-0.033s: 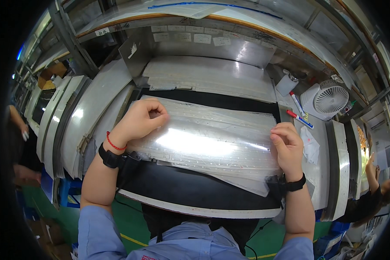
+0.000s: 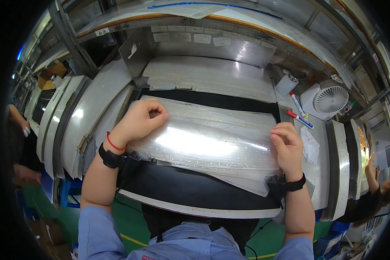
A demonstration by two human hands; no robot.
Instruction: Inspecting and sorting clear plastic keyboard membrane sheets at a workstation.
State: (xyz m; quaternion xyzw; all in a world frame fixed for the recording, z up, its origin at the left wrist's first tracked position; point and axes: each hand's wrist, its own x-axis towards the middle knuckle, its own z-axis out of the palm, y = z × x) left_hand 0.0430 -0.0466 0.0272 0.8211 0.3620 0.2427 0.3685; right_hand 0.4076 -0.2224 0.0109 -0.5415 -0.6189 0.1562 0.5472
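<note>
A clear, glossy plastic sheet (image 2: 195,142) stretches between my two hands and reflects a bright patch of light. My left hand (image 2: 145,118) pinches its left end between thumb and fingers. At the opposite end my right hand (image 2: 288,145) is closed in a pinch on the right edge. Beneath the sheet lies a fanned pile of thin, clear sheets (image 2: 247,180) with small dots along them, partly hidden by the glare. The pile rests on a black mat (image 2: 173,180).
Behind the mat lie more stacked sheets (image 2: 208,71). A white fan (image 2: 327,99), a red-capped marker (image 2: 300,118), a white bottle (image 2: 287,83) and a crumpled tissue (image 2: 310,145) are at the right. Curved stacks (image 2: 91,117) stand at the left. A shelf edge (image 2: 229,19) crosses above. People work at both sides.
My hands and the clear sheet hold the same position. Only the other person's arm at the far left has shifted slightly.
</note>
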